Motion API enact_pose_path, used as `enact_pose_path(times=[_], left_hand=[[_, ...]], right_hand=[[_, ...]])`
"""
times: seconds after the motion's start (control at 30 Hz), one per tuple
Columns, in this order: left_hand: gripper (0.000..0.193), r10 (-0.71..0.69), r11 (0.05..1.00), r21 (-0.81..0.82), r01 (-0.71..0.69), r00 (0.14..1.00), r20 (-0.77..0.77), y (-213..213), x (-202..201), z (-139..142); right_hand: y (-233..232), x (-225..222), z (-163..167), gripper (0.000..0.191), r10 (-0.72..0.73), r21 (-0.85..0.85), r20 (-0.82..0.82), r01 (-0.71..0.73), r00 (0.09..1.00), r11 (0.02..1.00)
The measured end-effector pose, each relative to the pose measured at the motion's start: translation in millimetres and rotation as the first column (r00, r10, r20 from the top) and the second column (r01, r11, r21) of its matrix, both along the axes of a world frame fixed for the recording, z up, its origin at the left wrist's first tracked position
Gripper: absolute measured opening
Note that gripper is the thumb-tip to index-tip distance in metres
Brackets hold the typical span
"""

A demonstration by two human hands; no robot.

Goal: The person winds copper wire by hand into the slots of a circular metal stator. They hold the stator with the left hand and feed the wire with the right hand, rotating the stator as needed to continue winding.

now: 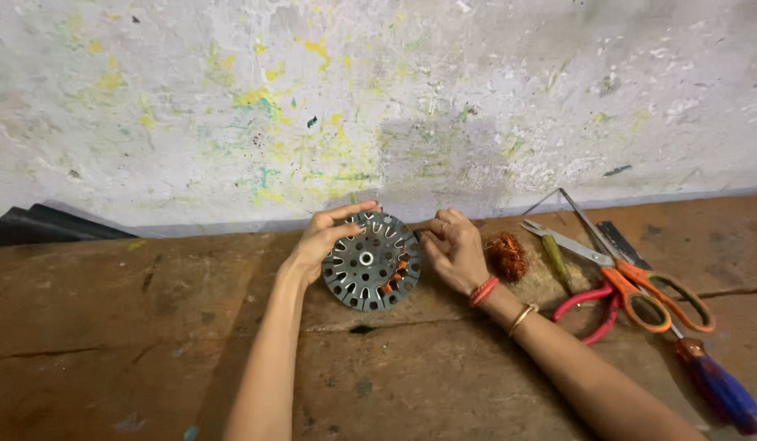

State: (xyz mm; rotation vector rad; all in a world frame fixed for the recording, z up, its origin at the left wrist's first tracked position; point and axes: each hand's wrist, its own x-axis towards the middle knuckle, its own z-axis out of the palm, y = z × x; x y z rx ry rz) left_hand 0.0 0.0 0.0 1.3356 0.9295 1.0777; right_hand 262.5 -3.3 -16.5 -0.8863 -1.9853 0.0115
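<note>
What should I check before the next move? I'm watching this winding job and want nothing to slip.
1. Left hand steadies the metal disc: ok.
2. Right hand pinches at the disc's rim: ok; whether it holds wire, cannot tell.
3. Copper wire bundle lies close beside the right hand: ok.
4. Scissors lie apart from both hands: ok.
5. Disc flat on the bench: cannot tell.

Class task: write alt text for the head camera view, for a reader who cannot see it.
Two bare hands hold a round grey slotted metal disc on a worn brown floor: left hand at its left edge, right hand pinching at its right edge. To the right lie a copper wire clump, orange-handled scissors and a blue-handled screwdriver, before a paint-splattered wall.
</note>
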Motion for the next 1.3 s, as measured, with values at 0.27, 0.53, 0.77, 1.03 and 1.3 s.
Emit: enact_pose_path(times=[0.27,0.53,0.77,1.03,1.3], left_hand=[[0.069,-0.157,0.968,-0.137,0.211,0.933,0.323,-19,-1,6],[0.066,-0.177,0.958,-0.144,0.247,0.906,0.384,-17,0,-1],[0.062,-0.137,0.969,-0.149,0.197,0.931,0.34,-22,-2,5],[0.065,-0.145,0.964,-0.159,0.211,0.925,0.35,-22,-1,7],[0.063,-0.121,0.969,-0.169,0.18,0.943,0.31,-19,-6,3]], right_hand=[[-13,-1,17,0.012,-0.016,0.359,0.186,-0.053,0.982,0.932],[-9,4,8,0.007,0.103,0.206,0.105,-0.123,0.989,0.971],[-4,4,2,0.016,0.119,0.224,0.255,-0.178,0.959,0.958],[-15,-6,19,0.015,0.079,0.368,0.28,-0.183,0.957,0.912],[-23,-9,32,0.015,0.141,0.356,0.329,-0.26,0.934,0.898]])
